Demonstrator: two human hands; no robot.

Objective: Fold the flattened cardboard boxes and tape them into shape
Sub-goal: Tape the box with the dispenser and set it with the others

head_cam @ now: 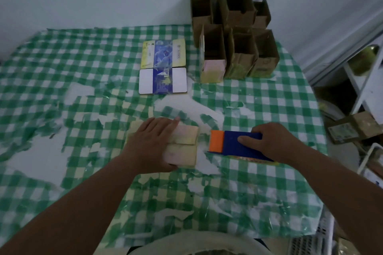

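From your head camera, your left hand (152, 143) lies flat, fingers straight, pressing the folded cardboard box (182, 147) onto the checked tablecloth (62, 64). Just beside it, your right hand (269, 141) is curled around the blue-and-orange tape dispenser (230, 143). Beyond lie flattened printed boxes (163, 66); to their right a cluster of assembled open boxes (234, 33) stands against the wall.

left hand (152, 143) hides box (184, 147) top | flat carton (163, 54) print unreadable
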